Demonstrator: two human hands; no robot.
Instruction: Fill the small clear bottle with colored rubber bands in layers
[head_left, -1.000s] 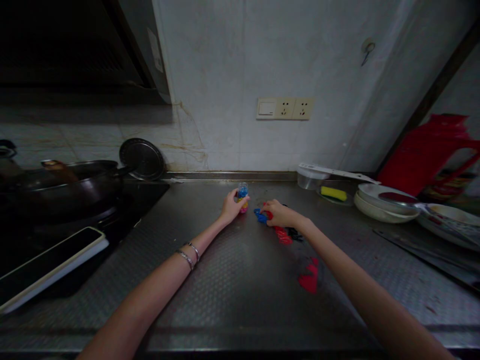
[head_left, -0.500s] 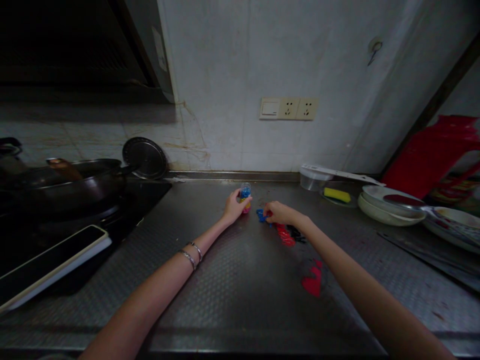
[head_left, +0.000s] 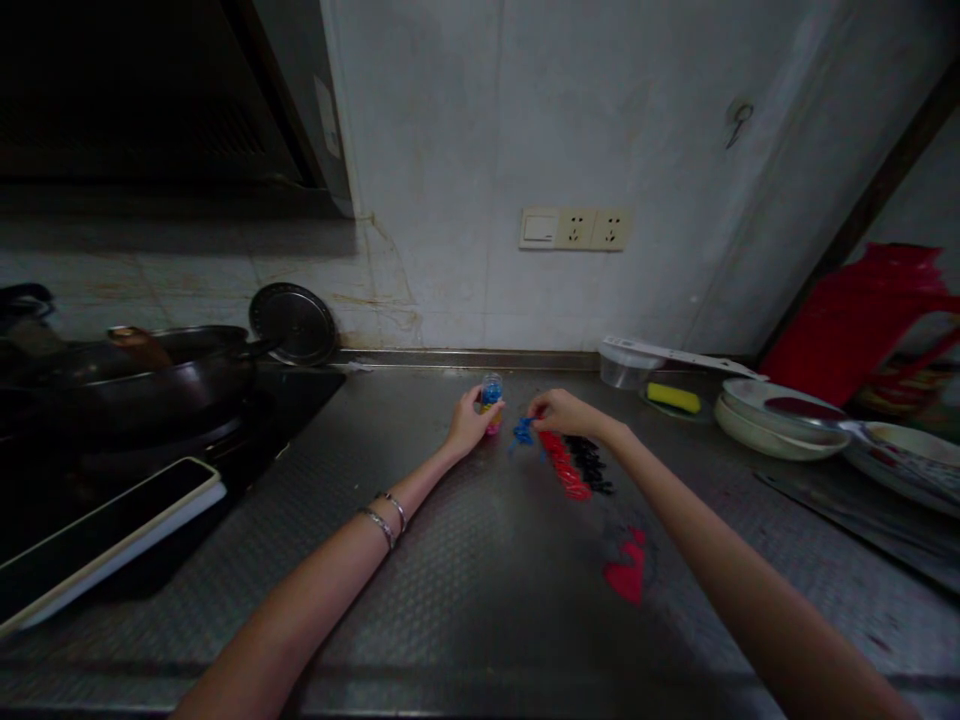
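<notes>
My left hand (head_left: 471, 420) is closed around a small clear jar (head_left: 492, 388), which stands upright on the steel counter. Inside it, blue bands lie above yellow and pink ones. Just right of the jar, my right hand (head_left: 561, 412) pinches a cluster of thin blue rubber bands (head_left: 523, 431); its lower strands hang at or near the counter. A row of red rubber bands (head_left: 566, 468) lies below that hand, beside a row of black rubber bands (head_left: 588, 462). Nearer me lies a flat red heart-shaped piece (head_left: 627, 572), apart from both hands.
A pan (head_left: 172, 380) sits on the stove at left, with a phone-like slab (head_left: 112, 540) at the stove's edge. Toward the right are a plastic tub (head_left: 624, 366), yellow sponge (head_left: 673, 398), stacked bowls (head_left: 772, 430), a knife-like blade (head_left: 855, 520) and a red thermos (head_left: 847, 320).
My right hand has risen slightly with the blue bands, uncovering more of the red and black rows. My left hand still holds the jar in about the same place.
</notes>
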